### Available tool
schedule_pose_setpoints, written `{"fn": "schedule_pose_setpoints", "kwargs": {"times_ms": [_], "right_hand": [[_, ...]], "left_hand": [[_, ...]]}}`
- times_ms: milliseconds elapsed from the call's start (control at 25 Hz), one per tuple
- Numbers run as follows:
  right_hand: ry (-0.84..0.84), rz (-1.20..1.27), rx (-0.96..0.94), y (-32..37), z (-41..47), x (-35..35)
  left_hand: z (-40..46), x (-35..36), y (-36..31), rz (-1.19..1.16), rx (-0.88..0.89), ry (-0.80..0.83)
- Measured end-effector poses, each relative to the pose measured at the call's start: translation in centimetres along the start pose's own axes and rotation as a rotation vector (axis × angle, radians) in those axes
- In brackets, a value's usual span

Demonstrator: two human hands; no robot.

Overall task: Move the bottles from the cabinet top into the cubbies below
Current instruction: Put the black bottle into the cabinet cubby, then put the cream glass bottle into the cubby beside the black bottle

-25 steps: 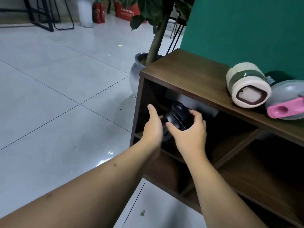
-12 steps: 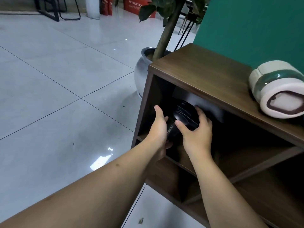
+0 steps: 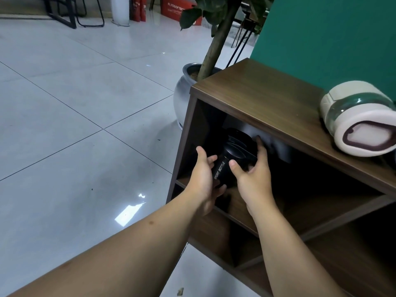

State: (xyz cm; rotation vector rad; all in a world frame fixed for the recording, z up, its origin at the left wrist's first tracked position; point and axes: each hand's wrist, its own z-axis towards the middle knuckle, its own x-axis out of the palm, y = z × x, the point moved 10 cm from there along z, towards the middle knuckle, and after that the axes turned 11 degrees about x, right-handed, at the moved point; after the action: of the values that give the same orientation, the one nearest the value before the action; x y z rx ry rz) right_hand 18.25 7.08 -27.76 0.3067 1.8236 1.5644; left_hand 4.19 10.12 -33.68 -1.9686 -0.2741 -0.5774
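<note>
Both hands, left hand (image 3: 203, 179) and right hand (image 3: 252, 174), grip the black bottle (image 3: 232, 159) mid-frame; released tilted, it could roll off the cubby shelf (image 3: 267, 213).

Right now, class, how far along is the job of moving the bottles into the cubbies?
Nothing clearly finished. In hand: left hand and right hand hold the black bottle inside the upper left cubby. Left: the green and cream bottle lies on the cabinet top.

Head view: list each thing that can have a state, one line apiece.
black sport bottle: inside the upper-left cubby, lid shut, held by both hands
left hand: gripping the bottle's side
right hand: gripping near the lid
cream-and-green bottle: on the cabinet top, cap closed
</note>
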Motion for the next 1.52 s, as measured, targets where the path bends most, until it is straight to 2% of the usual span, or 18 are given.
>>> {"fn": "schedule_pose_setpoints", "kwargs": {"times_ms": [240,360,480,560,640,720,800,920,1080,1360,1520], "right_hand": [[-0.188,-0.074,0.063,2.0,-3.2,-3.9],[-0.204,-0.177,-0.004,5.3,-7.0,-6.1],[-0.209,-0.179,-0.132,9.5,-11.1,-9.4],[-0.307,-0.146,-0.261,13.1,-13.8,-12.7],[-0.447,-0.085,-0.390,16.7,-16.2,-16.9],[-0.511,-0.054,-0.380,18.3,-16.4,-19.9],[-0.485,-0.118,-0.277,18.3,-14.4,-21.2],[-0.350,-0.197,-0.207,17.4,-11.3,-19.9],[-0.320,-0.286,-0.179,16.0,-8.4,-17.7],[-0.542,-0.217,-0.278,17.5,-10.1,-18.5],[-0.695,-0.133,-0.421,22.6,-15.3,-21.5]], "left_hand": [[-3.5,1.1,-1.7,0.144,0.030,-0.081],[-6.9,4.3,-4.7,0.195,0.124,-0.016],[-11.1,9.1,-9.1,0.196,0.214,0.073],[-13.9,11.9,-12.3,0.200,0.323,0.081],[-16.6,14.2,-15.7,0.215,0.524,0.069],[-17.6,16.4,-17.1,0.251,0.629,0.112],[-17.2,18.4,-16.4,0.286,0.575,0.208],[-15.5,19.6,-13.8,0.231,0.379,0.327],[-14.7,19.4,-12.8,0.163,0.216,0.315],[-18.4,19.8,-13.8,0.040,0.118,0.373],[-21.8,19.9,-16.2,0.067,0.191,0.417]]}}
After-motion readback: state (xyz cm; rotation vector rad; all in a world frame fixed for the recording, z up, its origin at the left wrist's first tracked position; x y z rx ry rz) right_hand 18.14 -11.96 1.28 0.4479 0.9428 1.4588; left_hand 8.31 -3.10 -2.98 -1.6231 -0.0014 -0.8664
